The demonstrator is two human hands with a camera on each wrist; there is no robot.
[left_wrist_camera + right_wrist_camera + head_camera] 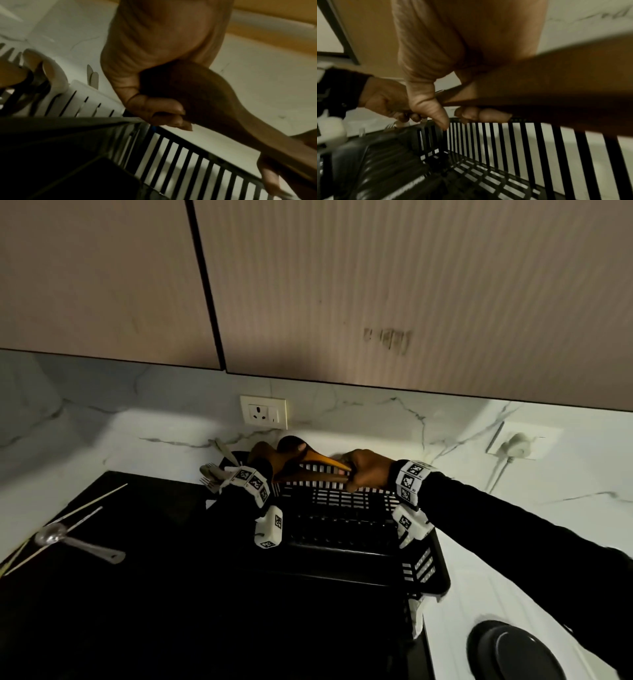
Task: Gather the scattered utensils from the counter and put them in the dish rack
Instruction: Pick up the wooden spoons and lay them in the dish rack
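Note:
A black slatted dish rack (342, 496) stands against the marble wall. Both hands hold wooden spoons (291, 446) over its back rim. My left hand (266, 464) grips the dark spoon bowl (197, 92), fingers curled round it. My right hand (364, 470) grips the wooden handles (547, 88) at the other end. Several metal forks and spoons (212, 474) stand in a pale cutlery holder (96, 94) at the rack's left end. On the dark counter at the left lie a metal spoon (51, 537) and thin chopsticks (99, 498).
Upper cabinets (308, 285) hang low over the rack. A wall socket (263, 412) sits just behind it, and a plugged-in cord (515, 445) is at the right. A dark round dish (513, 652) lies on the white drainboard at the bottom right.

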